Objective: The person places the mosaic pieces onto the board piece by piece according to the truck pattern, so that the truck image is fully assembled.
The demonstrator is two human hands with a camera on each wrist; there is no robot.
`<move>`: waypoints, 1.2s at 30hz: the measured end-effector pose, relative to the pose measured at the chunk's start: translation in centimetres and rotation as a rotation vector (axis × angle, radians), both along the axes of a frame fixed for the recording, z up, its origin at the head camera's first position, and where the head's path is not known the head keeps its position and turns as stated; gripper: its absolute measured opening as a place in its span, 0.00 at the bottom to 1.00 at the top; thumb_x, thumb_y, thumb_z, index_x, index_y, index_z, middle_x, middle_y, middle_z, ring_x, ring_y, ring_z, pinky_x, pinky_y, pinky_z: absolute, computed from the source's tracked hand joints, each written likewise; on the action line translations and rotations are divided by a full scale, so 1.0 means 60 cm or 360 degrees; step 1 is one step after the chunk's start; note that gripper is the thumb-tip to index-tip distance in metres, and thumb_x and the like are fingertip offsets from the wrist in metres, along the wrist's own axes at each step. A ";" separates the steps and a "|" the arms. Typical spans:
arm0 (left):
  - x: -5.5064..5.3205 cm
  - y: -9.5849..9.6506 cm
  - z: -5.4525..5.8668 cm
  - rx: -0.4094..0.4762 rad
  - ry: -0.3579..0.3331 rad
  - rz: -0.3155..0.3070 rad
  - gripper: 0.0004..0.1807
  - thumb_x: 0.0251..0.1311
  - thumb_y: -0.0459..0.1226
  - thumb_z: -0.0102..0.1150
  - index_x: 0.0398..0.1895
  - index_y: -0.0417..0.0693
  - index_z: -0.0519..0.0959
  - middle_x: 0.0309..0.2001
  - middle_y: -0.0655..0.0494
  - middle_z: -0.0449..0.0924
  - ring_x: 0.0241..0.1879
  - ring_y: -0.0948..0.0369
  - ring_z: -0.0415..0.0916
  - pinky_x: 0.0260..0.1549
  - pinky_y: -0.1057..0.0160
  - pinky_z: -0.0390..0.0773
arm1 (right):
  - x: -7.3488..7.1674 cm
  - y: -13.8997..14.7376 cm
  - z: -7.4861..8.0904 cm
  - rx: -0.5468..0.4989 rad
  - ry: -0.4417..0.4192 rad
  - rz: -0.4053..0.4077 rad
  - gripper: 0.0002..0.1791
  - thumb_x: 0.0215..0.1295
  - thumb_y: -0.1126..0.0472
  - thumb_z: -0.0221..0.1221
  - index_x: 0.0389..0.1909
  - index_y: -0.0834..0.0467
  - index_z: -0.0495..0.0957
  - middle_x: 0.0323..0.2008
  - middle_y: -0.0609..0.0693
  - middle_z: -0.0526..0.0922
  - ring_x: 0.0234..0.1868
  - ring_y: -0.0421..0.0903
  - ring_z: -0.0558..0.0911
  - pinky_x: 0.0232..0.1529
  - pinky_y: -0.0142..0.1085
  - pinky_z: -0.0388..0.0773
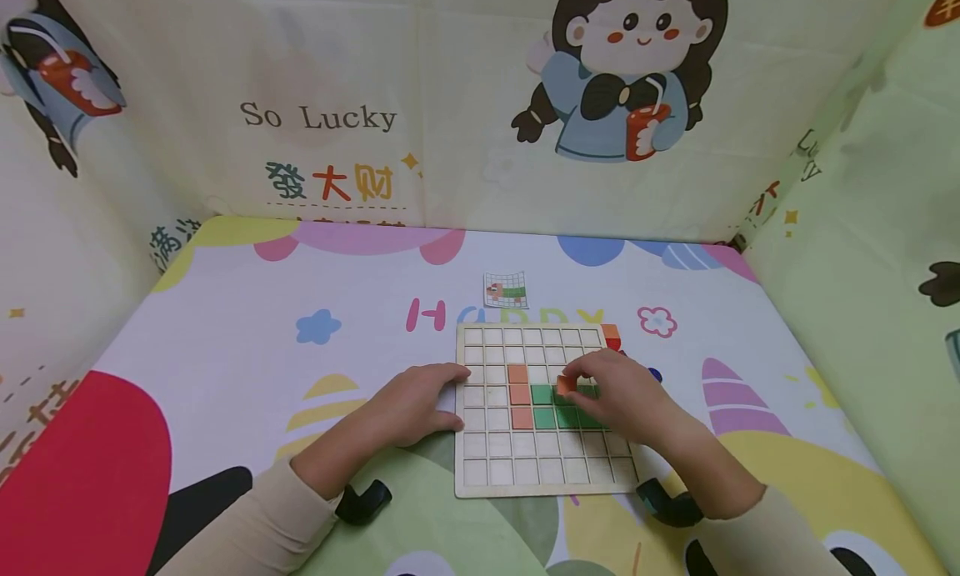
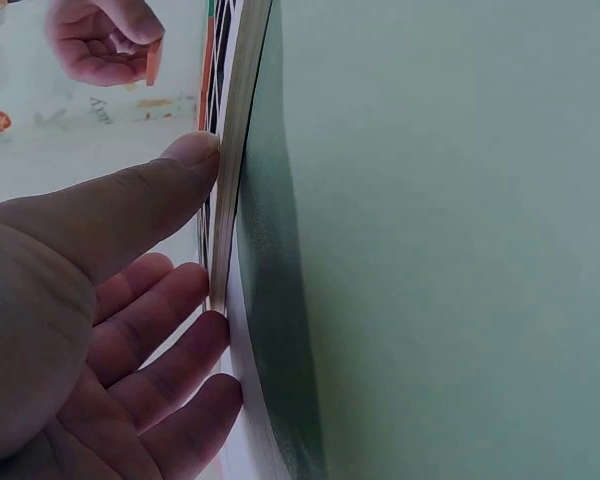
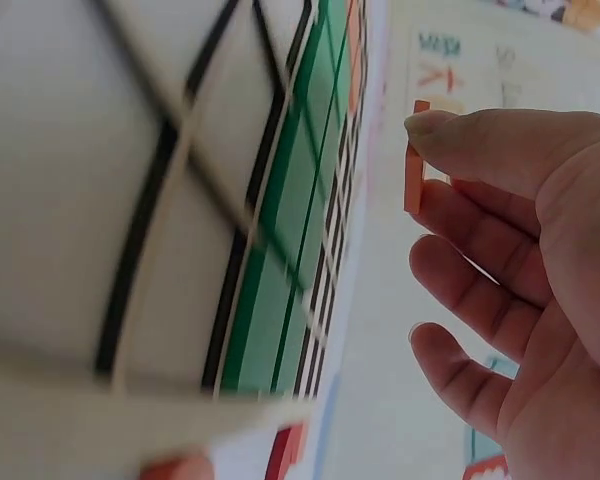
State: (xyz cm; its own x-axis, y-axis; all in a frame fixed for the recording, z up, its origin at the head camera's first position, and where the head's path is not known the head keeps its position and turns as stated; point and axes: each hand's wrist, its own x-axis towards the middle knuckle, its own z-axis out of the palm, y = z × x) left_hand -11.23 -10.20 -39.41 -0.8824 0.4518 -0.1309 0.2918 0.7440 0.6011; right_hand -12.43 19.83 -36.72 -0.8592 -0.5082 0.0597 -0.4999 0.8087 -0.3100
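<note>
A pale wooden grid board (image 1: 460, 468) lies on the patterned cloth. Three orange-pink square tiles (image 1: 518, 394) stand in a column on it, and several green tiles (image 1: 543, 418) run in two rows to their right. Over the green tiles, my right hand (image 1: 626, 397) pinches an orange square tile (image 3: 413, 180) between thumb and index finger, tilted on edge and raised off the board. My left hand (image 1: 412, 405) rests against the board's left side, thumb and fingertips touching its edge with the fingers relaxed. Part of the green rows is hidden behind the right hand.
A small card (image 1: 506, 291) with a printed grid pattern lies beyond the board. Orange and red tiles (image 1: 611, 337) sit by the board's far right corner, with a blue piece (image 1: 655, 375) nearer, partly behind the right hand. Printed cloth walls (image 1: 465, 142) enclose the table.
</note>
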 end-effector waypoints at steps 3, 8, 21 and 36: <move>0.000 0.000 0.000 -0.0002 0.0000 0.0000 0.34 0.54 0.38 0.75 0.65 0.42 0.74 0.61 0.52 0.77 0.62 0.52 0.72 0.61 0.53 0.71 | 0.009 -0.017 0.000 0.0002 0.0028 0.0053 0.09 0.61 0.56 0.71 0.40 0.53 0.85 0.35 0.41 0.83 0.43 0.46 0.80 0.47 0.44 0.80; 0.001 0.000 0.001 0.0007 -0.0001 0.0003 0.34 0.54 0.37 0.75 0.65 0.41 0.74 0.61 0.51 0.77 0.62 0.52 0.72 0.61 0.52 0.71 | 0.016 -0.041 -0.002 -0.0027 0.0078 0.0136 0.07 0.60 0.56 0.72 0.37 0.50 0.85 0.33 0.38 0.81 0.41 0.43 0.80 0.45 0.40 0.80; 0.000 0.000 0.003 0.0003 0.0003 -0.0010 0.34 0.54 0.37 0.75 0.65 0.41 0.74 0.61 0.51 0.77 0.63 0.52 0.71 0.62 0.52 0.70 | 0.022 -0.101 -0.008 -0.0030 0.0045 0.0314 0.07 0.60 0.55 0.71 0.36 0.50 0.84 0.31 0.38 0.81 0.35 0.39 0.77 0.41 0.37 0.77; 0.001 0.000 0.005 0.0005 -0.0013 -0.0009 0.34 0.54 0.37 0.75 0.65 0.41 0.74 0.62 0.51 0.76 0.64 0.51 0.71 0.63 0.52 0.70 | 0.019 -0.124 -0.020 0.0028 -0.0021 0.0399 0.04 0.61 0.60 0.69 0.36 0.53 0.85 0.31 0.40 0.82 0.34 0.40 0.78 0.42 0.37 0.78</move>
